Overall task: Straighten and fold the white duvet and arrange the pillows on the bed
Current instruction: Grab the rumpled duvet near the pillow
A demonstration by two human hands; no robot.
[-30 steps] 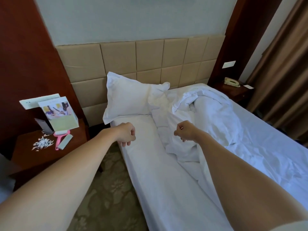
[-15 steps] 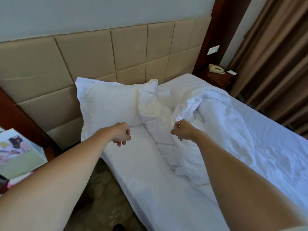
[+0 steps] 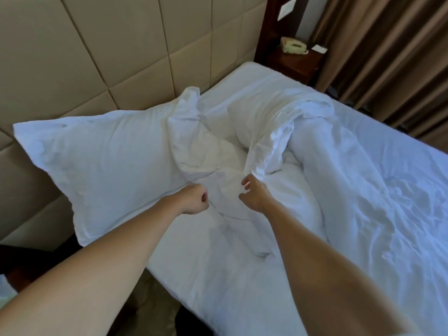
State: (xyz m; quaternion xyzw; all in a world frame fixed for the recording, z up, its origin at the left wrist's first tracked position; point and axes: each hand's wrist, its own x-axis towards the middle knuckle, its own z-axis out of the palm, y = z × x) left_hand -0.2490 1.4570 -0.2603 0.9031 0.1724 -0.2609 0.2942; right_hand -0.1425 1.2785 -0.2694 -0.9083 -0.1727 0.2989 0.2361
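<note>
at the head end of the bed (image 3: 218, 275), against the padded tan headboard (image 3: 121, 57), a plump rectangular pillow (image 3: 109, 166) lies with its long axis along the headboard. the crumpled white duvet (image 3: 327, 166) is heaped in soft folds beside it, running toward the foot. the left hand (image 3: 194, 200) is curled into a fist by the pillow's corner; whether it pinches cloth i cannot tell. the right hand (image 3: 254, 195) hovers half open over the duvet's creased edge.
</note>
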